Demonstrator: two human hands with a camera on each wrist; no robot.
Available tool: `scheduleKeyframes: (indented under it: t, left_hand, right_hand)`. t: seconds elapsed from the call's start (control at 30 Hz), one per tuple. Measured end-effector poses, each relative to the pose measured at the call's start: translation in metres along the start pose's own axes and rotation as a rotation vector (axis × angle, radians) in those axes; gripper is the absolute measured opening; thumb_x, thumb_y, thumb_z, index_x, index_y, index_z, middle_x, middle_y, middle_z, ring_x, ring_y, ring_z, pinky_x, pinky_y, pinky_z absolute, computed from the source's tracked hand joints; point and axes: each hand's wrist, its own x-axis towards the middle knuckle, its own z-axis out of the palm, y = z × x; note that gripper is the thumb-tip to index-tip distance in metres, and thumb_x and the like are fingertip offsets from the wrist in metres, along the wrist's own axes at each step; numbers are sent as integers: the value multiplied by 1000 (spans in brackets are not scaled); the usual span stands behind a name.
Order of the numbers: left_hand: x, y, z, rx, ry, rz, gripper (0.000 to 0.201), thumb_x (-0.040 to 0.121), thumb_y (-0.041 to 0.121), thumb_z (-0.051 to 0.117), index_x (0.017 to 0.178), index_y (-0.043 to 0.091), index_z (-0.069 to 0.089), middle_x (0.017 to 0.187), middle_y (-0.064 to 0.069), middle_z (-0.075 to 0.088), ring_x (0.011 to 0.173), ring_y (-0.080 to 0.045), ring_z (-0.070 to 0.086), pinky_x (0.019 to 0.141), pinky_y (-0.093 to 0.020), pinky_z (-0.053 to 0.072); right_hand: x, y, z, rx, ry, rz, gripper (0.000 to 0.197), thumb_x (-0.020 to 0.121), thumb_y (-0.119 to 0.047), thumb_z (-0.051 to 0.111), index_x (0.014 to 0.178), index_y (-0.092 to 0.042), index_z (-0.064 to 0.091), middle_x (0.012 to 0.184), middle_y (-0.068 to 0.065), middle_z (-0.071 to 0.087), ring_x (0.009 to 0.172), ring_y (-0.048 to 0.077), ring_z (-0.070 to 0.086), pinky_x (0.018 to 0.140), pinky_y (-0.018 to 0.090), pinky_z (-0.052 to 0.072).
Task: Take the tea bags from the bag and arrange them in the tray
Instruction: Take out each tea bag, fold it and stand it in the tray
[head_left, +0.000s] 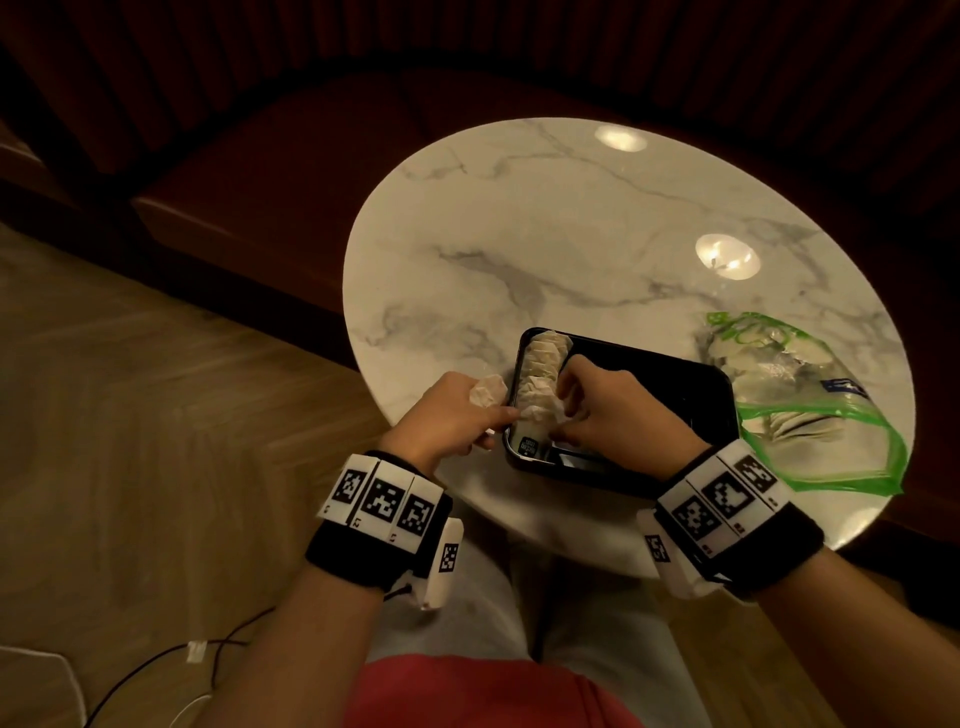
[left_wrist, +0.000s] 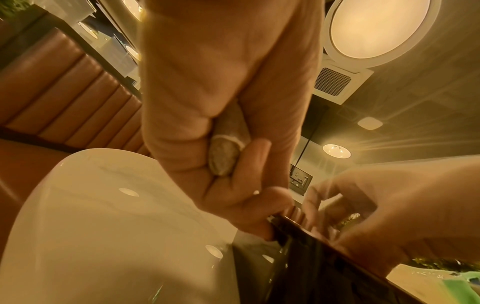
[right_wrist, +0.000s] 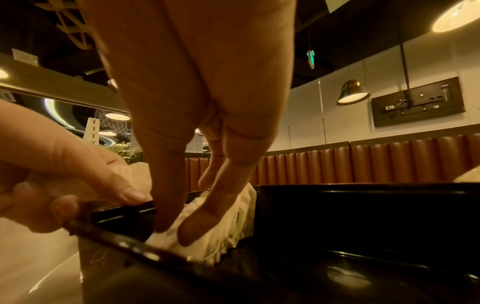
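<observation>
A black tray (head_left: 675, 374) sits on the round marble table (head_left: 545, 218), with a row of pale tea bags (head_left: 543, 358) standing in its left compartment. My left hand (head_left: 457, 415) grips a spare tea bag (head_left: 487, 391) in its palm, seen as a grey tea bag (left_wrist: 224, 156) in the left wrist view, while its fingertips (right_wrist: 130, 193) rest on the tray's left rim (right_wrist: 124, 211). My right hand (head_left: 613, 410) pinches the nearest tea bag (right_wrist: 182, 236) of the row between thumb and forefinger. The clear zip bag with green edges (head_left: 800, 405) lies right of the tray.
A dark red upholstered bench (head_left: 291, 171) curves behind the table. Wooden floor with a thin cable (head_left: 171, 660) lies at the left. My lap is under the table's near edge. The tray's right compartment (head_left: 670, 415) looks dark with nothing visible in it.
</observation>
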Motion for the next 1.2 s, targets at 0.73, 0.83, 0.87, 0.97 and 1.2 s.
scheduleKeyframes:
  t: [0.73, 0.83, 0.87, 0.97, 1.2]
  left_hand:
    - [-2, 1, 2, -18, 2, -4, 11, 90, 18, 69, 83, 15, 61, 75, -2, 65, 55, -11, 59, 39, -14, 34]
    - [-3, 2, 2, -26, 12, -3, 8, 91, 16, 67, 85, 14, 61, 74, 0, 65, 52, -9, 58, 39, -13, 34]
    - [-3, 2, 1, -26, 15, -1, 9, 91, 17, 68, 85, 14, 62, 73, 0, 65, 51, -8, 57, 39, -13, 34]
    - [-4, 2, 1, -24, 13, 1, 10, 90, 20, 69, 86, 14, 61, 74, -1, 65, 51, -8, 58, 40, -14, 35]
    - [-7, 8, -4, -90, 92, 47, 34, 87, 38, 71, 99, 6, 66, 74, 2, 64, 45, 0, 55, 42, -13, 37]
  right_hand:
    - [5, -4, 27, 29, 40, 72, 30, 79, -9, 71, 66, -20, 45, 79, 5, 58, 78, 22, 55, 65, 30, 41]
    - [5, -1, 29, 33, 88, 75, 32, 79, -6, 69, 65, -19, 43, 77, 5, 57, 76, 23, 54, 60, 28, 35]
    - [5, -1, 31, 38, 92, 68, 28, 79, -6, 69, 68, -17, 47, 78, 5, 58, 76, 22, 54, 58, 27, 35]
    - [3, 0, 30, 70, 68, 55, 28, 78, -11, 74, 69, -17, 49, 74, 0, 57, 72, 17, 53, 53, 15, 35]
    - [-2, -1, -2, 145, 75, 32, 18, 78, -27, 80, 78, -17, 64, 77, -10, 63, 76, 1, 59, 68, 14, 45]
